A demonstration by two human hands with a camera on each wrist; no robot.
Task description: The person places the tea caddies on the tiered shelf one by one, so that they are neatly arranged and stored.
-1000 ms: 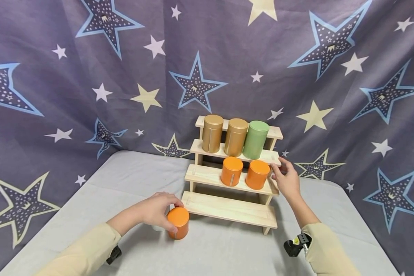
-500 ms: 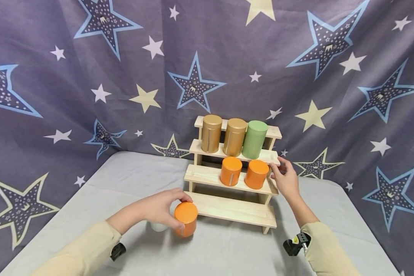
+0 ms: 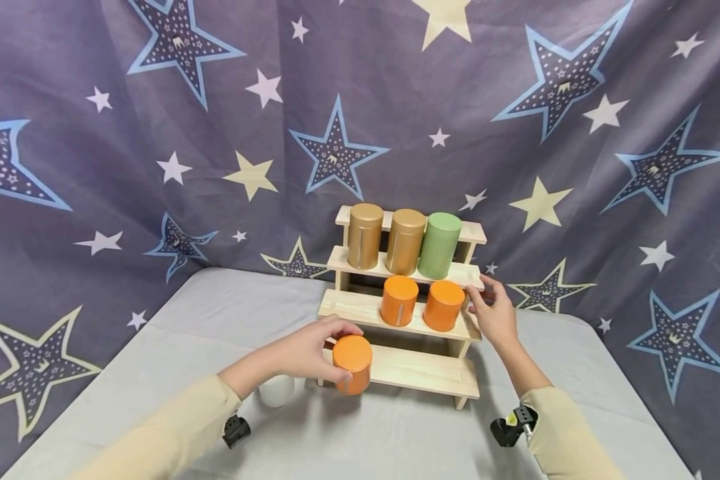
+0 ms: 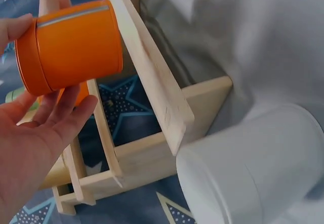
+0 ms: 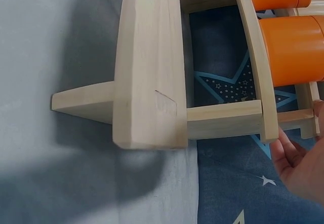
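My left hand (image 3: 312, 353) holds an orange canister (image 3: 353, 365) at the left end of the lowest step of a wooden tiered stand (image 3: 423, 371). In the left wrist view, thumb and fingers wrap the orange canister (image 4: 76, 47) from its lid end, clear of the wood. At the stand's right side, my right hand (image 3: 495, 313) pinches the end of an upper step. Two other orange canisters (image 3: 399, 301) stand on the step above the lowest. Higher up are two gold canisters (image 3: 365, 237) and a green canister (image 3: 440, 245).
A white canister (image 3: 277, 391) stands on the cloth-covered table (image 3: 228, 313), left of the stand and partly behind my left forearm. In the left wrist view this white canister (image 4: 248, 173) is close to the stand's end. A star-patterned curtain (image 3: 228, 120) hangs behind.
My left hand has lifted the orange canister off the table and carried it right, to the lowest step. More of the white canister shows. My right hand keeps its place on the stand.
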